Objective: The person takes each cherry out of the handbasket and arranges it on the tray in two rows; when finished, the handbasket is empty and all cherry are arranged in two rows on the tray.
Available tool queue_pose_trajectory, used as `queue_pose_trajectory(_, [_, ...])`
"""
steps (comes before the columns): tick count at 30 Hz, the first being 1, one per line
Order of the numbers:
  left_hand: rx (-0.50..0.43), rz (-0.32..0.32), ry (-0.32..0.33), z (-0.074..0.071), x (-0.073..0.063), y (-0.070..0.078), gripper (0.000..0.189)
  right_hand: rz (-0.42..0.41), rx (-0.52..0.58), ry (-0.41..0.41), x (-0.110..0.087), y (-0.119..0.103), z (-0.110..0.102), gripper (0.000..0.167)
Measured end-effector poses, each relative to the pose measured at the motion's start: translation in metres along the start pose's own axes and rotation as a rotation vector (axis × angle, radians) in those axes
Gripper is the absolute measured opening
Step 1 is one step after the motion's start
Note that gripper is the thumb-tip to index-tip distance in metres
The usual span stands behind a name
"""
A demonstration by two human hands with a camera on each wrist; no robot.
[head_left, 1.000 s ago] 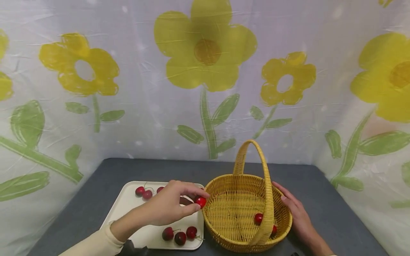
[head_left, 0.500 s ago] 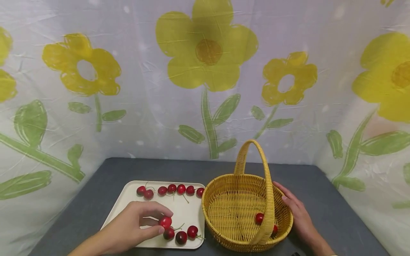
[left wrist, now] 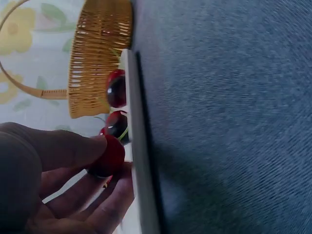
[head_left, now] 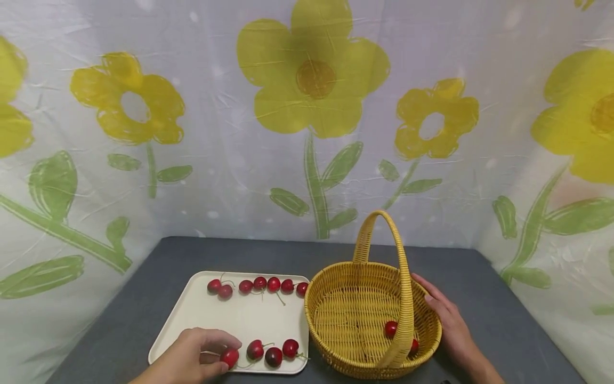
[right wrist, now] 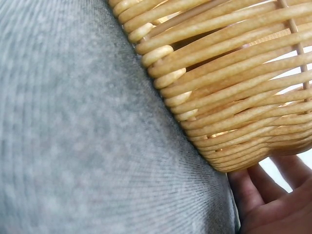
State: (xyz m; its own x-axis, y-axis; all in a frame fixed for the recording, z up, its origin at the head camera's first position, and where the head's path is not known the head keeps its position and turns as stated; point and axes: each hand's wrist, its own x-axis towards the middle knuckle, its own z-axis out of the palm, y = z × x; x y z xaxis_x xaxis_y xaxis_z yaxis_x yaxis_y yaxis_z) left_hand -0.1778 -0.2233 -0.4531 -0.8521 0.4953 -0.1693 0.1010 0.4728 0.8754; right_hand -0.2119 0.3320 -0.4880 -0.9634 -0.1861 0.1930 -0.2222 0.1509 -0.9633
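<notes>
My left hand (head_left: 192, 352) pinches a red cherry (head_left: 229, 358) between thumb and fingers, low at the near-left part of the cream tray (head_left: 192, 314). In the left wrist view the held cherry (left wrist: 110, 157) is close to the tray's rim (left wrist: 141, 185); whether it touches the tray cannot be told. Beside it on the tray lie 3 dark red cherries (head_left: 273, 357). My right hand (head_left: 453, 328) rests against the right side of the yellow wicker basket (head_left: 355, 309), its fingers (right wrist: 273, 187) along the outer wall. Inside the basket are red cherries (head_left: 390, 329), one partly behind the handle (head_left: 405, 288).
A row of several cherries (head_left: 260, 284) lies along the tray's far edge, the rightmost beside the basket. Tray and basket stand side by side on a dark grey table (head_left: 268, 253). Behind hangs a flower-printed cloth (head_left: 216, 160).
The left hand has carried the cherry away from the basket's left rim, leftward and down to the tray's near side. The right hand stays on the basket.
</notes>
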Motion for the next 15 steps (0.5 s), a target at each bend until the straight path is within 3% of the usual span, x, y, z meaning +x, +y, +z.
queue_pose_trajectory(4, [0.049,-0.018,0.007,0.003,0.003,-0.004,0.031,0.011,-0.006,0.005,0.001,0.001,0.000,0.058])
queue_pose_trajectory(8, [0.134,0.011,0.024,0.005,0.008,-0.004,0.032,0.009,-0.005,0.004,0.001,0.002,0.000,0.057])
queue_pose_trajectory(15, [0.184,0.061,0.041,0.009,0.015,-0.002,0.035,0.020,-0.019,0.013,0.001,0.002,0.000,0.057])
